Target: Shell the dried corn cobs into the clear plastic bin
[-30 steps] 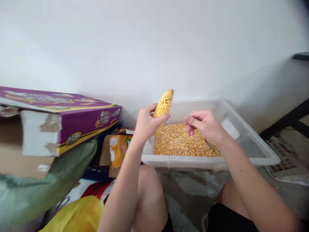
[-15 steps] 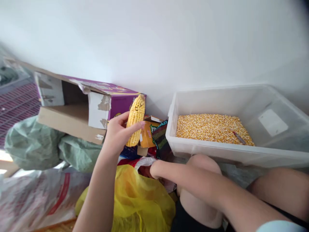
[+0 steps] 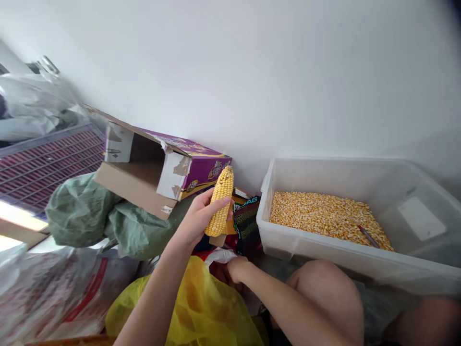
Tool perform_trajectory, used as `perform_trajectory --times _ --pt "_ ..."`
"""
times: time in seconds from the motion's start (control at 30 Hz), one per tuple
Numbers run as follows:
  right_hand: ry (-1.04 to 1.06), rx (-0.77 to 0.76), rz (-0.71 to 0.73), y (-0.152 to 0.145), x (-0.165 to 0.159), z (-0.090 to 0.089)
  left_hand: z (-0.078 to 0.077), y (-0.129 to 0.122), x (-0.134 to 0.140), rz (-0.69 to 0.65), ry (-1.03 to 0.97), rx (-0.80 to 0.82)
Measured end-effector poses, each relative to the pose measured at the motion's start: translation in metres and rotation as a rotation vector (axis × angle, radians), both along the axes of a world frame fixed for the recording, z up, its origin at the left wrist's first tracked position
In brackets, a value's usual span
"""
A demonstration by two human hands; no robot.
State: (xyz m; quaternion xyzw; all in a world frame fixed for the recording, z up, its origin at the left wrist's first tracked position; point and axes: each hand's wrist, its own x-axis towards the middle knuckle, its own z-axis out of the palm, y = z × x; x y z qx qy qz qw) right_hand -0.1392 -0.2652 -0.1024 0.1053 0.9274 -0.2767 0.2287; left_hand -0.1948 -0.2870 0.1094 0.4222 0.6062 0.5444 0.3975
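My left hand (image 3: pixel 199 217) is closed around an ear of corn (image 3: pixel 221 202), its yellow kernels facing me and its narrow tip pointing up. My right hand (image 3: pixel 236 270) reaches down into a red and white bag (image 3: pixel 220 256) between my legs and the yellow bag. Its fingers are hidden inside, so I cannot see what they touch. Just below both wrists lies a sheer yellow bag (image 3: pixel 201 307). To the right stands a translucent plastic bin (image 3: pixel 302 235) with loose corn kernels (image 3: pixel 317 211) in it. A thin, dark reddish tool (image 3: pixel 368 236) lies on the kernels.
An open purple cardboard box (image 3: pixel 205 170) lies on its side against the white wall (image 3: pixel 252 72). Green bags (image 3: pixel 79 211) and a white plastic bag (image 3: pixel 54 298) are at the left, beyond them a purple crate (image 3: pixel 54 168). A black mesh bag (image 3: pixel 248 223) is beside the bin.
The view has swung left and up, so the bin and box sit lower and farther right. My left hand still holds the ear of corn; my right hand stays down in the bag.
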Motion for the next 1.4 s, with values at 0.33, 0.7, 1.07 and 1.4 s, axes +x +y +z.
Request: perform_trajectory --times 0.33,0.7,1.07,1.4 --pt "0.550 -0.465 -0.335 0.124 0.194 0.187 -0.001 0.083 0.081 -0.063 0.531 0.228" --pt "1.064 -0.481 -1.151 0.191 0.276 0.167 -0.038 0.171 0.190 0.161 1.209 0.249" --pt "1.053 -0.546 -1.245 0.212 0.267 0.139 -0.072 0.181 0.181 0.135 1.323 0.297" --pt "1.279 -0.126 -1.388 0.216 0.276 0.146 -0.071 0.187 0.159 0.108 1.260 0.387"
